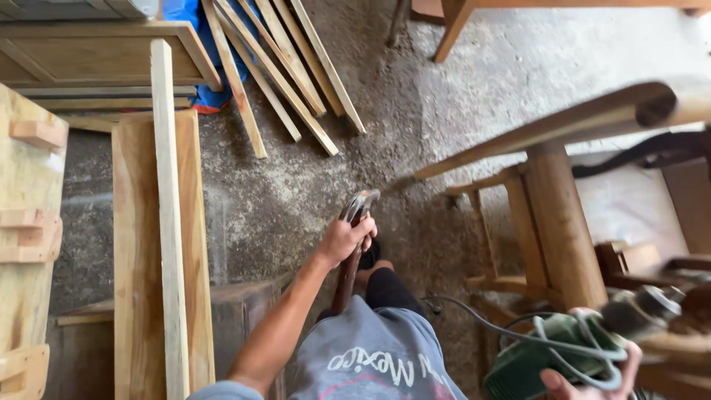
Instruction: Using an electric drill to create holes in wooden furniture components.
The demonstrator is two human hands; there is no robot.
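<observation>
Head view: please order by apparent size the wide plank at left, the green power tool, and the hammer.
1. Wide plank, clearly largest.
2. and 3. Green power tool in the right hand and hammer in the left hand: not ranked; the tool is nearer the camera and partly cropped.

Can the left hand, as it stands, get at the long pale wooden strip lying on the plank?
Probably not at once: the left hand is closed around a hammer, and the strip lies well off to its left, though nothing stands between them.
</observation>
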